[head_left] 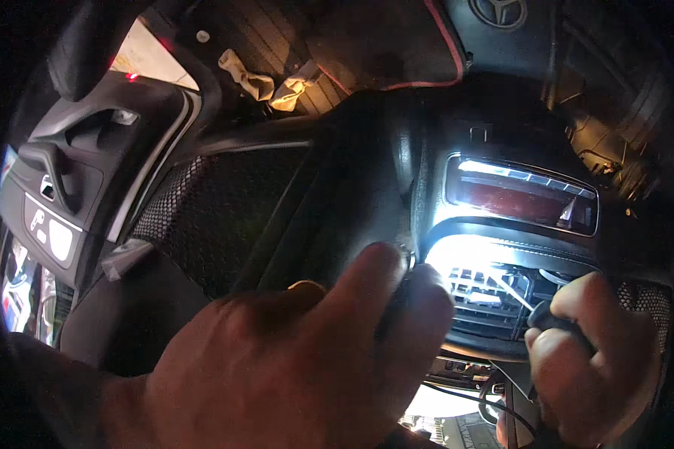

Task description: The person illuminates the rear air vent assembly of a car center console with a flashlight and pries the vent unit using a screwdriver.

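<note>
My left hand (299,352) is closed around a small dark torch (409,260), mostly hidden by the fingers, beside a brightly lit air vent (483,295). My right hand (584,359) grips the dark handle of a screwdriver-like tool (543,314), whose thin pale shaft reaches diagonally into the vent slats. Glare washes out the vent's upper left. Above it sits a glossy control panel (520,198) with a silvery row along its top edge.
A car door panel (75,187) with handle and switches is at the left, near a mesh-patterned panel (195,217). Gloves (292,90) lie on the dark floor beside a red-edged mat (382,41). A dark cable (464,396) runs below the vent.
</note>
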`<state>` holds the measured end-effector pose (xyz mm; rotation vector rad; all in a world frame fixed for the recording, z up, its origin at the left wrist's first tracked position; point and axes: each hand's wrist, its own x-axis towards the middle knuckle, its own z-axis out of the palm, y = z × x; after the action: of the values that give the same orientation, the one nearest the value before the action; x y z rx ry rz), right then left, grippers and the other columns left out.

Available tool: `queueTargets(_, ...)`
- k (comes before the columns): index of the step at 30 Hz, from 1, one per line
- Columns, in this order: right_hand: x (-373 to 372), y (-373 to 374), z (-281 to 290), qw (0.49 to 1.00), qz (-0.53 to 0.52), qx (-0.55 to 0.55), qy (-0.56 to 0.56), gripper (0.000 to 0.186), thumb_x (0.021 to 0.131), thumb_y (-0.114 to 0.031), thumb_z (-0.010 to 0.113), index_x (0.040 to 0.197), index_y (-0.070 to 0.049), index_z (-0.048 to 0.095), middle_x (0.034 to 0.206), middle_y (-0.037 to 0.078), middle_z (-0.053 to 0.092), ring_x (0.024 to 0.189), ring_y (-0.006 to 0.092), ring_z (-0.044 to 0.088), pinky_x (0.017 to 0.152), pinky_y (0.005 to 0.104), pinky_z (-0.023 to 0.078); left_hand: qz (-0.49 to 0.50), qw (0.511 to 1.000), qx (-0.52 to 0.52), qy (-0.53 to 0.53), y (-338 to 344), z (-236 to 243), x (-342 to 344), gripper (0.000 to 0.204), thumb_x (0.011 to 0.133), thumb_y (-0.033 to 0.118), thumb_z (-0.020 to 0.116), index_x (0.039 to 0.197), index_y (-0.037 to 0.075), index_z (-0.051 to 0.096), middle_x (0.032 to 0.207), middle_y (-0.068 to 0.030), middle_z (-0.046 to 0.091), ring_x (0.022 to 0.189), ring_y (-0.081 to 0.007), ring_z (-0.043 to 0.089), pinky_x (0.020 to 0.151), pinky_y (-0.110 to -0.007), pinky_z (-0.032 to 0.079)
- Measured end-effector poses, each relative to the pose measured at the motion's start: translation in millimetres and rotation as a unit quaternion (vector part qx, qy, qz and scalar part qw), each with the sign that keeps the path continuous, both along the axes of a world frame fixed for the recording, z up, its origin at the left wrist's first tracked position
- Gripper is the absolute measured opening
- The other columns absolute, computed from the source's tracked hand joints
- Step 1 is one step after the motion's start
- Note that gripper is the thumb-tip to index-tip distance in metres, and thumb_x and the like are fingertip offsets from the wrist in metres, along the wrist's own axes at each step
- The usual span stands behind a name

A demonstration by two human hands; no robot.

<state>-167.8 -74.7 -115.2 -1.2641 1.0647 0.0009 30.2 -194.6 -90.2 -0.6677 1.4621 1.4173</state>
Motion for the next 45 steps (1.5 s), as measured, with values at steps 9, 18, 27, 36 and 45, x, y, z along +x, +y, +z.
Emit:
queueTargets(9,-8,4,-6,0.996,0.072,0.036,0.049,0.026,0.077,-0.01,0.084,0.083,-0.011,0.059,0.083,0.014,0.058,0.063,0.0285,0.064,0.055,0.0416,0.05,0.077,0.992,-0.078,0.064,17,2,15,0.05,0.078,0.001,0.067,0.128,0.0,0.059,0.104,-0.017,0.064,0.079,-0.0297,0.071,0.055,-0.037,0.06)
queueTargets(18,-12,-2,-14,0.997,0.066,-0.035,-0.013,0.041,0.071,-0.003,0.085,0.107,-0.013,0.066,0.085,0.011,0.061,0.063,0.0252,0.065,0.055,0.0386,0.05,-0.017,0.999,-0.008,0.032,7,-2,1,0.047,0.077,-0.004,0.064,0.124,-0.004,0.06,0.105,-0.0188,0.066,0.081,-0.0295,0.074,0.054,-0.037,0.062)
queueTargets(27,-4,4,-14,0.997,-0.059,0.028,0.043,0.021,0.078,-0.01,0.079,0.086,-0.013,0.06,0.078,0.008,0.058,0.057,0.023,0.061,0.052,0.0391,0.046,-0.001,0.998,-0.017,0.062,4,-4,-2,0.054,0.074,-0.002,0.064,0.128,-0.005,0.057,0.108,-0.02,0.064,0.089,-0.0318,0.072,0.063,-0.038,0.065)
queueTargets(36,-4,-7,-12,0.945,-0.083,0.303,0.088,0.022,0.086,-0.026,0.071,0.078,-0.01,0.058,0.069,0.008,0.059,0.053,0.0242,0.059,0.052,0.0391,0.044,0.001,0.999,0.004,0.046,7,-3,2,0.059,0.075,0.0,0.063,0.133,-0.003,0.055,0.111,-0.0199,0.062,0.09,-0.0316,0.072,0.063,-0.038,0.064)
queueTargets(45,-1,-4,-42,0.997,-0.006,0.016,-0.08,0.018,0.072,-0.01,0.081,0.082,-0.006,0.066,0.076,0.012,0.06,0.062,0.0298,0.065,0.057,0.043,0.05,-0.046,0.997,-0.028,0.061,20,-3,18,0.056,0.077,-0.003,0.06,0.133,0.004,0.058,0.108,-0.0196,0.062,0.083,-0.0292,0.073,0.058,-0.038,0.063)
